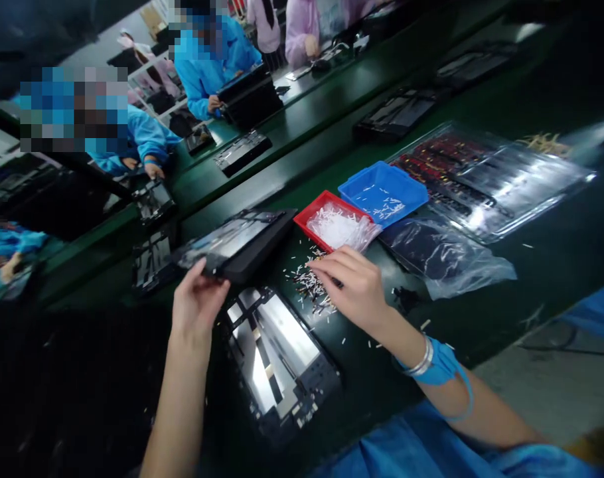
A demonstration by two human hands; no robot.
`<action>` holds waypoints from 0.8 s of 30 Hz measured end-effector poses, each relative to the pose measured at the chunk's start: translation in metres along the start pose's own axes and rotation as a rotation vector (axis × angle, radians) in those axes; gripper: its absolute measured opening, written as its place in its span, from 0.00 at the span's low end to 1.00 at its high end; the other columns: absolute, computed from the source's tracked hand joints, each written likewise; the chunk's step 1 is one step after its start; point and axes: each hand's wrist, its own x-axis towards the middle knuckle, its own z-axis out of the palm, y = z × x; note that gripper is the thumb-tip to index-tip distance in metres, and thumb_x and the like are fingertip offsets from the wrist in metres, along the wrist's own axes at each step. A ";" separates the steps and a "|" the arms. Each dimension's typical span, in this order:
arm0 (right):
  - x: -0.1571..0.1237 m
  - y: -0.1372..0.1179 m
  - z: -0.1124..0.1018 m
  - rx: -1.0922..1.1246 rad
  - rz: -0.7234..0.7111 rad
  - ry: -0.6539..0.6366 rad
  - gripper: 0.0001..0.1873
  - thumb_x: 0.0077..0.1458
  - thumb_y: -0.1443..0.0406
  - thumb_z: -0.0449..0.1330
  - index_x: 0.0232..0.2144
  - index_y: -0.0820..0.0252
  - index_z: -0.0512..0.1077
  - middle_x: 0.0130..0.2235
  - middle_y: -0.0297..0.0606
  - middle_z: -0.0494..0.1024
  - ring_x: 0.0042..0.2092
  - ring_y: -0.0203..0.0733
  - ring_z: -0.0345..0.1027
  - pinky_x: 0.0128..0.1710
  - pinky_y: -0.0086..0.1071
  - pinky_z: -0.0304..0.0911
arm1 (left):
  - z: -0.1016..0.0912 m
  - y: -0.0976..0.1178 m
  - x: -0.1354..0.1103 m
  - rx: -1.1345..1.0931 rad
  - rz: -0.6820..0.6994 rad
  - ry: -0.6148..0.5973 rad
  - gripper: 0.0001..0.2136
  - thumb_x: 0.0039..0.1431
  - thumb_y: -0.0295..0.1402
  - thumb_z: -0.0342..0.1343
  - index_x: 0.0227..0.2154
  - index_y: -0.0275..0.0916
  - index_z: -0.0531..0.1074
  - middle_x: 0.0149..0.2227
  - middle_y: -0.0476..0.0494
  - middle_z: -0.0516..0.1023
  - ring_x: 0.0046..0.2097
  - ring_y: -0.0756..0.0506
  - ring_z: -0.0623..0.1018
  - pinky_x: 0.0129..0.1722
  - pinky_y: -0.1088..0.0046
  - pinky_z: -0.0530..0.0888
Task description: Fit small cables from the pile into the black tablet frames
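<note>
My left hand [197,302] grips the near edge of an opened tablet [237,242], which is tilted up off the bench with its inner side showing. Below it a second opened tablet [282,352] lies flat, its silvery panels and circuit parts facing up. My right hand [354,285], thumb and fingers pinched together, is over a loose pile of small white and dark pieces [314,292]. Whatever sits between those fingertips is too small to make out. Just behind that hand stands a red bin [312,229] with a plastic bag of white pieces [339,226].
A blue bin [406,192] with scattered white pieces adjoins the red one. To the right lie a clear tray of dark strips [521,179] and a plastic bag [446,259]. More opened tablets [396,113] rest along the green bench. Co-workers [212,60] sit across it.
</note>
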 end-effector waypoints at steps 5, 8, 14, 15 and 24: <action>0.002 0.003 0.000 0.033 0.064 0.055 0.08 0.56 0.70 0.58 0.30 0.57 0.77 0.28 0.35 0.79 0.31 0.38 0.70 0.33 0.33 0.65 | -0.089 -0.040 -0.142 -0.062 -0.068 0.305 0.05 0.47 0.27 0.63 0.28 0.42 0.77 0.28 0.53 0.80 0.30 0.50 0.80 0.31 0.79 0.78; 0.002 0.005 0.002 0.041 0.199 0.052 0.05 0.53 0.69 0.61 0.28 0.56 0.76 0.29 0.33 0.79 0.28 0.36 0.69 0.31 0.32 0.64 | -0.115 -0.087 -0.196 -0.102 -0.122 0.096 0.10 0.50 0.28 0.65 0.34 0.51 0.78 0.35 0.57 0.82 0.40 0.49 0.81 0.42 0.77 0.77; 0.002 0.005 0.009 0.248 0.507 0.019 0.01 0.45 0.66 0.65 0.23 0.56 0.75 0.27 0.33 0.79 0.29 0.38 0.71 0.29 0.32 0.65 | -0.103 -0.102 -0.201 -0.002 -0.477 -1.071 0.24 0.56 0.44 0.59 0.55 0.44 0.69 0.56 0.37 0.72 0.58 0.37 0.71 0.50 0.57 0.73; 0.003 0.002 0.010 0.289 0.552 0.001 0.02 0.44 0.66 0.65 0.23 0.56 0.75 0.27 0.33 0.79 0.29 0.38 0.71 0.30 0.33 0.65 | -0.105 -0.093 -0.197 0.083 -0.437 -1.194 0.24 0.57 0.46 0.58 0.55 0.43 0.70 0.56 0.36 0.72 0.58 0.37 0.71 0.54 0.56 0.70; 0.003 -0.097 0.062 0.720 0.683 -0.757 0.14 0.40 0.65 0.67 0.33 0.60 0.73 0.26 0.32 0.76 0.27 0.34 0.69 0.27 0.30 0.64 | -0.177 -0.057 -0.141 0.816 0.865 -0.317 0.09 0.60 0.24 0.52 0.40 0.41 0.71 0.41 0.42 0.78 0.44 0.44 0.77 0.44 0.64 0.73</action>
